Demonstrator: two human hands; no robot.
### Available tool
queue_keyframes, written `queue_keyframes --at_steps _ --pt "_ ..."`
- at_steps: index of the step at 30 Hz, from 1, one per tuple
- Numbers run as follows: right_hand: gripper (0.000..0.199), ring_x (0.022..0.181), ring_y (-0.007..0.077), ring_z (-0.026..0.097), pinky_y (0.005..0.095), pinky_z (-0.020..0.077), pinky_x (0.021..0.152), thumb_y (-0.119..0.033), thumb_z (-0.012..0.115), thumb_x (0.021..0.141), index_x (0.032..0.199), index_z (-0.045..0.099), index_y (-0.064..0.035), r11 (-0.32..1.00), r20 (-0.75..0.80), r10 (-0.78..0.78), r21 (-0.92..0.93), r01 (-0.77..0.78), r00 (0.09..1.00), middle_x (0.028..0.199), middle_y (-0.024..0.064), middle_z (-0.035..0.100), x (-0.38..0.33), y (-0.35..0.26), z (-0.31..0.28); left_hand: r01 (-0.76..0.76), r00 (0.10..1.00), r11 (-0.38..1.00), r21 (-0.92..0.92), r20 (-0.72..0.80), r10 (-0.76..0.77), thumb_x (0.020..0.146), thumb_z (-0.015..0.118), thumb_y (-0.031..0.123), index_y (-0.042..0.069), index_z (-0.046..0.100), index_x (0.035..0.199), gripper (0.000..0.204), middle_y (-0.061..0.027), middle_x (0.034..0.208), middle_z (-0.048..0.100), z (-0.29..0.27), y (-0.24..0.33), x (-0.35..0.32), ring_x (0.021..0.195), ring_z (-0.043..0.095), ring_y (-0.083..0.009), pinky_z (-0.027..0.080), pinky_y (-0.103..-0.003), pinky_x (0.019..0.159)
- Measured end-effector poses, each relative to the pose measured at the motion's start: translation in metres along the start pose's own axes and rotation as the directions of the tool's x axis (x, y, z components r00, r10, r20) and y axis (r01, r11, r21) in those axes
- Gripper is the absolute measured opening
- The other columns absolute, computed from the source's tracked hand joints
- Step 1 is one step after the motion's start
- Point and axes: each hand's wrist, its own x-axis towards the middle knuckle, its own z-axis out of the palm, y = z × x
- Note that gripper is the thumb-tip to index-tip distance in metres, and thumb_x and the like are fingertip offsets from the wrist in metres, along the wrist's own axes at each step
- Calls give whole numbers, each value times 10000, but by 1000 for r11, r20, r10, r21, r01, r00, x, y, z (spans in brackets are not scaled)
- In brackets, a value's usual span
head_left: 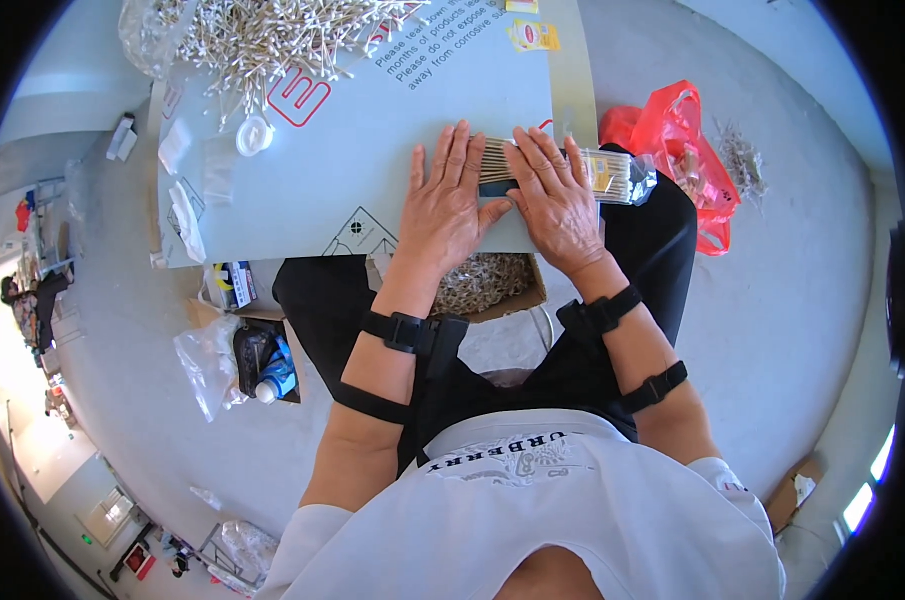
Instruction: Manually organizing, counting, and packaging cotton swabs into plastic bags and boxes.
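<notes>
My left hand (pixel 441 205) lies flat on the table, its fingers stretched out and touching the ends of a row of cotton swabs (pixel 494 160). The swabs lie side by side between my hands. Across their other part rests my right hand (pixel 556 205), palm down with straight fingers. Just right of it, a clear plastic packet (pixel 618 176) with a yellow label and swabs inside reaches past the table's right edge. What lies beneath my right palm is hidden, so I cannot tell whether the row continues into the packet.
A large heap of loose cotton swabs (pixel 263 45) covers the table's far left, near a round white lid (pixel 255 135). Yellow labels (pixel 535 35) lie at the far right. Below the table's front edge sits a carton (pixel 533 292) of swabs. A red plastic bag (pixel 685 125) stands on the right.
</notes>
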Motion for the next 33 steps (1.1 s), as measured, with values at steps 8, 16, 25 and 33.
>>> queue_keyframes --at_steps 8,16,25,33 --pt "521 1428 240 331 495 178 1185 -158 542 867 1367 499 -17 989 124 -9 -143 27 992 1471 116 442 -9 -9 -5 -13 1000 999 33 -10 13 895 552 558 50 290 1509 838 -127 1594 232 1 0 2 1485 194 -253 132 -506 1198" --pt "264 1225 303 506 444 400 1037 -108 640 783 1041 667 -57 995 -157 33 97 -18 987 1244 102 587 -3 0 -6 17 1000 1000 -9 7 -17 900 572 515 57 263 1520 830 -128 1598 221 0 2 1 1487 187 -254 115 -504 1201" --pt "105 927 278 557 426 458 812 -97 718 722 812 670 -73 937 -71 166 323 -134 984 920 30 607 18 10 -6 8 1000 1000 -29 -18 -9 896 592 487 64 264 1522 823 -123 1602 216 1 0 1 1489 179 -253 109 -503 1201" --pt "108 960 274 556 414 465 855 -48 648 727 828 616 -28 963 -51 59 264 -43 997 957 59 603 21 6 -7 21 1000 999 -47 -18 -22 892 590 499 71 272 1522 825 -107 1604 217 3 0 1 1492 173 -241 95 -492 1206"
